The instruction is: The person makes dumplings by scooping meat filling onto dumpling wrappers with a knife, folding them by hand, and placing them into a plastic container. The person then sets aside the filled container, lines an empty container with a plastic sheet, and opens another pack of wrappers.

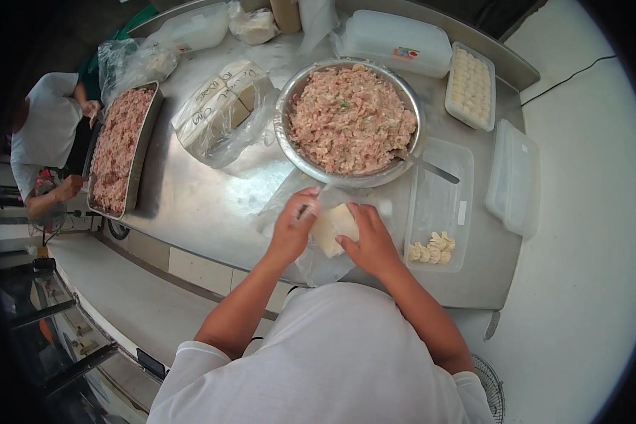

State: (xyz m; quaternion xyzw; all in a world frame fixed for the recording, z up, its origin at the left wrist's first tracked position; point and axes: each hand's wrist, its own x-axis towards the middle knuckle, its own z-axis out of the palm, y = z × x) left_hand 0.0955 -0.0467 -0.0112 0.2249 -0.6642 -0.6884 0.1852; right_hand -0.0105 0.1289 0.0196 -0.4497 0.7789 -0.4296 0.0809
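Observation:
A stack of pale dumpling wrappers (331,230) lies over a clear plastic sheet (311,263) at the table's front edge. My right hand (372,242) grips the stack from its right side, thumb on top. At the left side of the stack, my left hand (295,225) has its fingers curled together; a small thin end shows at the fingertips, too blurred to name. Just beyond both hands stands a steel bowl (283,145) heaped with minced meat filling (350,116). A flat metal handle (437,169) sticks out of the filling over the bowl's right rim.
To the right, a plastic container (438,152) holds several folded dumplings (432,249). A full dumpling box (471,86) and a lid (512,177) are beyond it. Bagged wrapper packs (222,109) lie left of the bowl. Another person (49,141) stands at a meat tray (124,148).

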